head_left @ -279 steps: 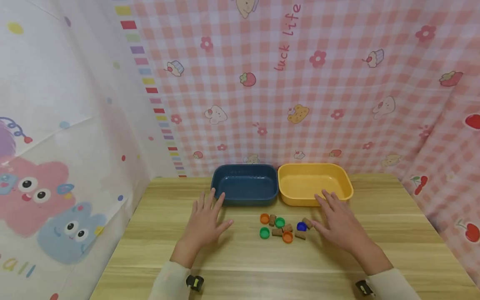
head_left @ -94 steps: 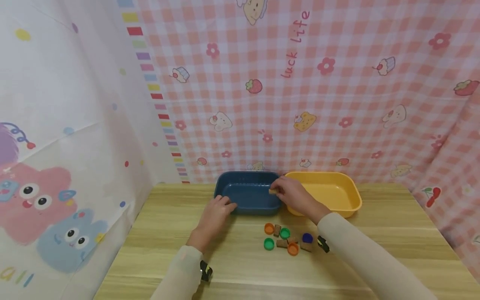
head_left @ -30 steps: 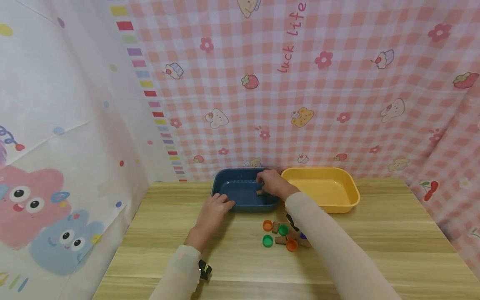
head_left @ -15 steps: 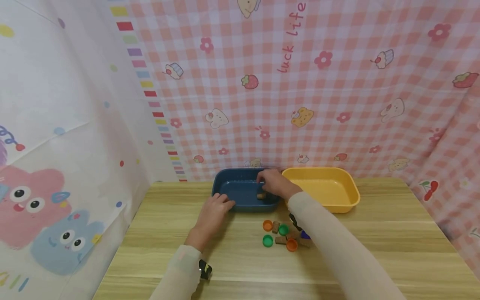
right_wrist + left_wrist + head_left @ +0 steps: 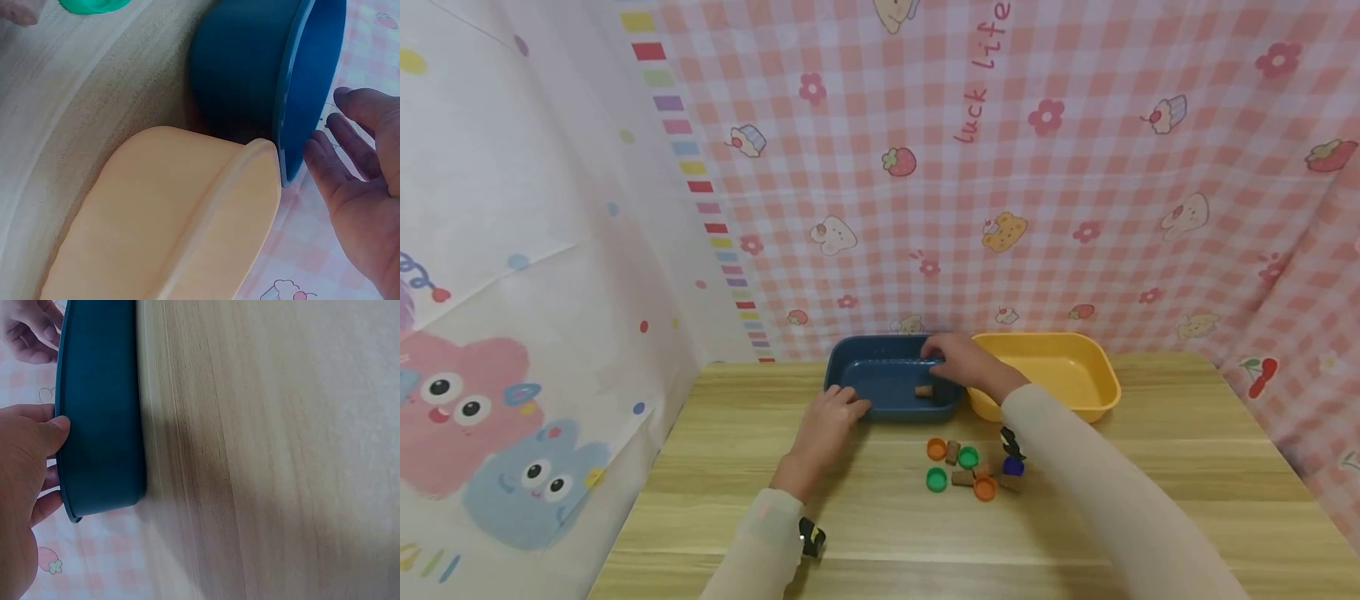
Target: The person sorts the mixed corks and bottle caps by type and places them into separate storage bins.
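Observation:
My left hand [image 5: 823, 421] grips the near left rim of the blue plastic tray [image 5: 895, 414]; in the left wrist view its thumb lies outside the wall and its fingers reach over the edge. Inside the tray, toward the right, lies one short brown cork [image 5: 923, 391]. Above the tray's right end hovers my right hand [image 5: 966, 364], holding nothing, its fingers and thumb apart in the right wrist view. On the table lie several more corks [image 5: 962, 478], with orange caps [image 5: 985, 487], green caps [image 5: 936, 479] and a blue cap [image 5: 1013, 466] among them.
A yellow tray [image 5: 1108, 398] stands against the blue one on its right, partly hidden by my right hand and sleeve. Both trays sit at the back of the wooden table [image 5: 880, 533], before a pink checked cloth [image 5: 850, 192].
My right hand took a cork from the right of the group, carried it over the blue tray, let it go there and drew back rightward. My left hand moved onto the tray rim and stays there.

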`<state>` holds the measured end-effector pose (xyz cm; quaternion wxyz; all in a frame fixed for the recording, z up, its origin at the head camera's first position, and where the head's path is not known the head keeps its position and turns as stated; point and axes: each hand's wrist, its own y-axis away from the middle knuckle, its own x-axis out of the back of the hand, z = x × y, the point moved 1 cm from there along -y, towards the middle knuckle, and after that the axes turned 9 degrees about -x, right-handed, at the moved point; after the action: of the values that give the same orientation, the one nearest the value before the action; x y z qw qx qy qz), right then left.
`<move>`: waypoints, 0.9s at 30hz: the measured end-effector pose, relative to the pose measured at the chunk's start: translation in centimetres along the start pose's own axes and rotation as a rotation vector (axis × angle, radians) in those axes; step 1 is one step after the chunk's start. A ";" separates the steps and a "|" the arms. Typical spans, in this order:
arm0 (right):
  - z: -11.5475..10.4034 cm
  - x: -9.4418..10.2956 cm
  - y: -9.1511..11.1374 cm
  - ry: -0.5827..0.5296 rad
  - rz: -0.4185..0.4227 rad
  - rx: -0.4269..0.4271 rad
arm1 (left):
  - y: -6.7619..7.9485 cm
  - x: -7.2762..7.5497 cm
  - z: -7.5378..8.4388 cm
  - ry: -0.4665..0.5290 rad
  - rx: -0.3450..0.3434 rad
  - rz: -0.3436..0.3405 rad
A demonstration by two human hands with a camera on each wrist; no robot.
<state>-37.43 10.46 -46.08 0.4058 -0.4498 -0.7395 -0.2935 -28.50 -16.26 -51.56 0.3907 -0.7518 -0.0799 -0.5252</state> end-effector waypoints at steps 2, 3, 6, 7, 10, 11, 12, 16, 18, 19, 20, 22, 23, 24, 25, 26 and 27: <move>0.1 0.2 0.3 -0.011 0.005 0.013 | 0.0 0.0 0.0 -0.001 -0.005 0.006; 0.1 0.3 0.5 -0.013 0.010 0.022 | -0.1 0.0 -0.1 -0.006 -0.007 0.009; 0.2 0.5 1.0 -0.011 0.026 0.053 | -0.1 0.1 -0.1 -0.005 -0.003 0.006; 0.1 0.6 1.2 -0.006 0.032 0.064 | -0.2 0.2 -0.1 -0.003 0.000 0.003; 0.0 0.8 1.7 0.001 0.037 0.082 | -0.2 0.4 -0.1 0.013 0.008 -0.012; -0.1 0.8 1.9 -0.001 0.037 0.080 | -0.2 0.4 -0.1 0.015 0.011 -0.013; -0.1 0.8 2.1 -0.005 0.036 0.077 | -0.2 0.5 -0.1 0.018 0.012 -0.014; -0.2 0.9 2.9 -0.043 0.024 0.042 | -0.2 0.3 -0.1 0.022 0.012 -0.013; -0.1 0.8 3.4 -0.051 0.025 0.037 | -0.1 0.2 -0.1 0.027 0.013 -0.014; 0.0 0.7 3.7 -0.057 0.027 0.036 | -0.1 0.2 -0.1 0.028 0.013 -0.015; 0.0 0.7 3.9 -0.055 0.032 0.042 | -0.1 0.2 0.0 0.029 0.013 -0.018; 0.1 0.6 4.6 -0.049 0.053 0.065 | -0.1 0.1 0.0 0.030 0.015 -0.018; 0.1 0.5 4.9 -0.049 0.065 0.077 | -0.1 0.0 0.0 0.026 0.015 -0.016; 0.1 0.5 5.2 -0.053 0.076 0.084 | -0.1 0.0 0.0 0.022 0.014 -0.014; 0.1 0.5 5.6 -0.054 0.089 0.101 | -0.1 0.0 0.0 0.019 0.012 -0.012; 0.2 0.4 5.9 -0.058 0.098 0.112 | -0.1 -0.1 0.0 0.013 0.011 -0.010; 0.2 0.3 6.3 -0.065 0.105 0.118 | -0.1 -0.1 0.0 0.008 0.008 -0.006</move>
<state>-31.91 13.41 -45.50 0.4221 -0.4724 -0.7438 -0.2131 -28.58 -16.21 -51.61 0.3925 -0.7478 -0.0826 -0.5291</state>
